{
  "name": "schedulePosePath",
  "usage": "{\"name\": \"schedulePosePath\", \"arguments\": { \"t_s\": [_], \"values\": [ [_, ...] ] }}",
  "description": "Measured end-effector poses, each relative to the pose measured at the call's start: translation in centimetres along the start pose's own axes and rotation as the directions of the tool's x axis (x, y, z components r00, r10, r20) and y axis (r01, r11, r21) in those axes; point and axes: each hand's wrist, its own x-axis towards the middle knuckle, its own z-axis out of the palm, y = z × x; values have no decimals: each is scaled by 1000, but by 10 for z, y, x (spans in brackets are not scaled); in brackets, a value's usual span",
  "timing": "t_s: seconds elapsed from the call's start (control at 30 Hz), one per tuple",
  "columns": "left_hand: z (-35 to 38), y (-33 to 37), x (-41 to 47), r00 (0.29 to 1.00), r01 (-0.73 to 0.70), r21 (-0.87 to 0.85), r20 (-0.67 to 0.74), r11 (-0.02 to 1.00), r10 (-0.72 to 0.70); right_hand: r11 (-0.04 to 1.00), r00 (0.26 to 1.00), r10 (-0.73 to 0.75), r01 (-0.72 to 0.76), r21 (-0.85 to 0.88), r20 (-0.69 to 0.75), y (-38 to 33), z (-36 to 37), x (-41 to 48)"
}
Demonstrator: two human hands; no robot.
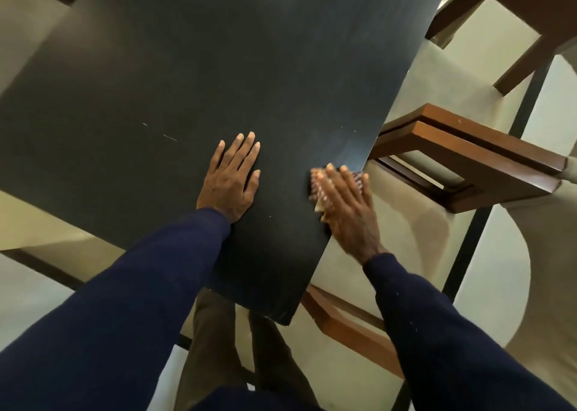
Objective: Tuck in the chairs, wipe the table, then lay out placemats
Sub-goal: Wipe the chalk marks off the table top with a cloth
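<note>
Patterned cloth [318,189] lies under the right hand [346,211], whose straight fingers [342,178] press it down at the right edge of the dark desk [187,67], while the left hand [232,181] rests flat nearby and holds nothing. A push to the right could, I think, slide the cloth off the edge to the floor [437,98], or bump the hand into the wooden chair [468,161] just beside the desk. Most of the cloth is hidden and blurry, so I cannot tell which way it points; the desk's long side runs away from the person, leaning right.
</note>
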Motion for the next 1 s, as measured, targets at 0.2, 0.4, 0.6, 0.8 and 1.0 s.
{"name": "schedulePosePath", "arguments": {
  "t_s": [0.2,0.4,0.6,0.8,1.0],
  "values": [
    [0,1,-1,1000,0,12,-9,1000,0,970,969,242,-242,4,-47,-4,4,90],
    [-2,1,0,1000,5,-31,-13,1000,-6,989,988,-150,150,20,32,-47,12,25],
    [-2,0,-2,1000,-2,-3,-7,1000,1,999,1000,-17,17,32,7,-17,3,-9],
    [-2,1,-6,1000,-3,29,27,1000,3,965,964,263,-263,4,-40,-34,12,66],
    [0,1,1,998,-13,37,70,999,10,995,996,88,-86,48,-26,-42,10,13]
  ]
}}
